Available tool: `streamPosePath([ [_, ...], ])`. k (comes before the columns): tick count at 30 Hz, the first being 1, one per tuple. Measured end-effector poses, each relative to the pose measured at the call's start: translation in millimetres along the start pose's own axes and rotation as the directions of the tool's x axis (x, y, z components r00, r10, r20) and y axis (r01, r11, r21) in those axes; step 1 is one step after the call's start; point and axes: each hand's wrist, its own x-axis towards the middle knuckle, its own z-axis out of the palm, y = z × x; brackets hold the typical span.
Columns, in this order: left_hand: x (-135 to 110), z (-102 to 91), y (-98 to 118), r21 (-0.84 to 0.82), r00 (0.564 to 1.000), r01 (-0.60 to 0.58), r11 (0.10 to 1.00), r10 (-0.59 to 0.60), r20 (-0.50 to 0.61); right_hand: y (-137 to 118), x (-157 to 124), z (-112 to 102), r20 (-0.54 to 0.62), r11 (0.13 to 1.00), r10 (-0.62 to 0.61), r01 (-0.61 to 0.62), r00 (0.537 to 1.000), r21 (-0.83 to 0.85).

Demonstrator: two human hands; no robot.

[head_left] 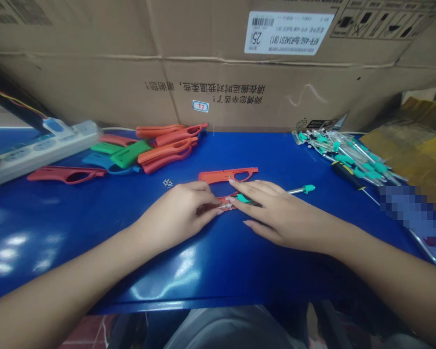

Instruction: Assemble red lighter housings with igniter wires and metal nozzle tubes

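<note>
Just one head-worn cam here, looking forward and down from fairly close over the bench (221, 271), with the left hand (178, 211) and right hand (272, 208) around dead centre, cardboard (105, 92) at 12 o'clock and the wearer's lap (232, 329) at 6.

Looks like a small assembly workshop, judging by a blue table (261, 150) strewn with colourful plastic handle shells (131, 153), heaped metal rods with green ends (343, 157), a screwdriver (349, 175), a power strip (39, 150) and printed cardboard (112, 92) standing behind as a screen.
</note>
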Motion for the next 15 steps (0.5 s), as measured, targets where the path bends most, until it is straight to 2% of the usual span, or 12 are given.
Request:
streamPosePath([
  [4, 0.5, 0.8, 0.8, -0.046, 0.999, 0.042, 0.998, -0.043, -0.019, -1.4, 0.7, -1.4, -0.083, 1.000, -0.004, 0.001, 0.997, -0.027],
  [8, -0.5, -1.7, -0.3, -0.059, 0.998, 0.059, 0.997, -0.058, 0.014, 9.5, -1.6, -3.2, -0.162, 0.995, 0.095, -0.089, 0.982, 0.045],
  [12, -2.1, -4.9, -0.4, 0.007, 0.998, 0.053, 0.999, -0.053, 0.033, 20.9, -3.1, -6.7, -0.091, 0.998, 0.055, -0.052, 0.994, 0.036],
  [15, -1.6, -5.5, 2.4, 0.064, 0.999, 0.038, 0.997, -0.037, -0.021, 23.4, -2.9, -7.2, -0.062, 0.999, 0.029, -0.028, 0.998, 0.020],
])
